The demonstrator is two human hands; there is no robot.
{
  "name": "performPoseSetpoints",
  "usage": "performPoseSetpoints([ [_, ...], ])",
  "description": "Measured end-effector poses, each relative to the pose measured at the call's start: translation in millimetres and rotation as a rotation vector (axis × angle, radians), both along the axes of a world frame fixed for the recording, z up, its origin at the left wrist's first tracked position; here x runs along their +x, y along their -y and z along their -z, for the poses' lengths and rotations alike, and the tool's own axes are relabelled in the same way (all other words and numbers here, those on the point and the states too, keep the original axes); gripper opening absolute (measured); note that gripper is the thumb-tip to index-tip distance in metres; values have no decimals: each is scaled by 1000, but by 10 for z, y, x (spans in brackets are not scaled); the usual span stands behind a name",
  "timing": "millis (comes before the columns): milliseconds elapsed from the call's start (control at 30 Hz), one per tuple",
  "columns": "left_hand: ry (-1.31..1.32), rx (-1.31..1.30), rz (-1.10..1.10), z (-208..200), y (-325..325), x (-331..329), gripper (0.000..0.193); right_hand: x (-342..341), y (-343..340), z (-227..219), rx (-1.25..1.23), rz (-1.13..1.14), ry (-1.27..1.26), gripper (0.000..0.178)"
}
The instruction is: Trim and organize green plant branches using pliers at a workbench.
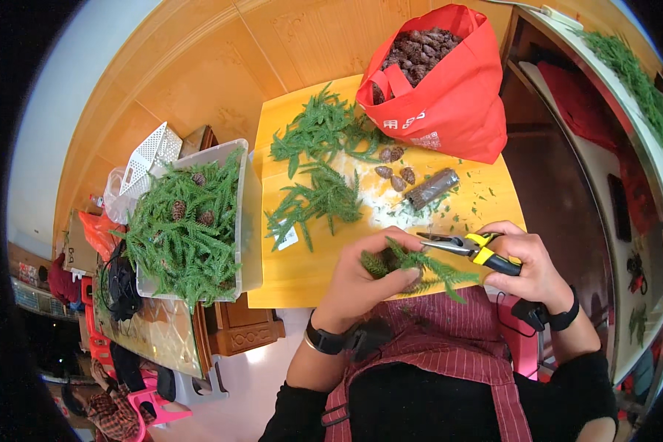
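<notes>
My left hand [365, 272] is closed around a green artificial pine sprig [446, 275] just above the near edge of the yellow table. Closed on the handles of yellow-and-black long-nose pliers [485, 255], my right hand [538, 261] is beside it. The plier jaws point left over the sprig, close to my left fingertips; whether they touch it I cannot tell. Beyond my hands lie a dark cylindrical bundle [432, 188] and several loose pine cones [398, 183]. Two heaps of green sprigs, a nearer one [320, 199] and a farther one [320, 129], rest on the table's left half.
A red bag [457, 110] full of pine cones stands at the far right. Left of the table, a translucent bin [252, 228] holds piled sprigs and cones. White powder [379, 195] and green clippings litter the yellow tabletop [272, 283]. A shelf unit [604, 140] borders the right.
</notes>
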State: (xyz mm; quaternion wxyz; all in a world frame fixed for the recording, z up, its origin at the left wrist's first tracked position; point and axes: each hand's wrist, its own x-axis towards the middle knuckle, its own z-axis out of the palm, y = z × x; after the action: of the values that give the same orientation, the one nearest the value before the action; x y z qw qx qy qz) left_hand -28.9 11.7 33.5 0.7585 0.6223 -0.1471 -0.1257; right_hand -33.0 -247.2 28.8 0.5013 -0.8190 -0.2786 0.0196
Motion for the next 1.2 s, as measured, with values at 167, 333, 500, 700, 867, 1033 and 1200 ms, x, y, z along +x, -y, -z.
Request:
performPoseSetpoints([
  [167, -367, -292, 167, 163, -82, -41, 41, 46, 9, 61, 62, -76, -27, 32],
  [333, -510, -475, 232, 291, -97, -58, 49, 67, -57, 41, 149, -134, -21, 29],
  [500, -456, -385, 226, 249, -111, -42, 52, 60, -29, 61, 114, -134, 18, 29],
  [700, 97, 66, 13, 72, -35, 43, 40, -21, -24, 16, -12, 22, 32, 28],
  [867, 556, 426, -175, -19, 41, -2, 24, -69, -41, -15, -38, 126, -33, 30],
  [1033, -142, -136, 48, 27, -13, -25, 33, 5, 13, 29, 27, -28, -1, 32],
  [1200, -426, -387, 187, 282, -97, -52, 43, 29, -6, 32, 90, -55, -19, 31],
])
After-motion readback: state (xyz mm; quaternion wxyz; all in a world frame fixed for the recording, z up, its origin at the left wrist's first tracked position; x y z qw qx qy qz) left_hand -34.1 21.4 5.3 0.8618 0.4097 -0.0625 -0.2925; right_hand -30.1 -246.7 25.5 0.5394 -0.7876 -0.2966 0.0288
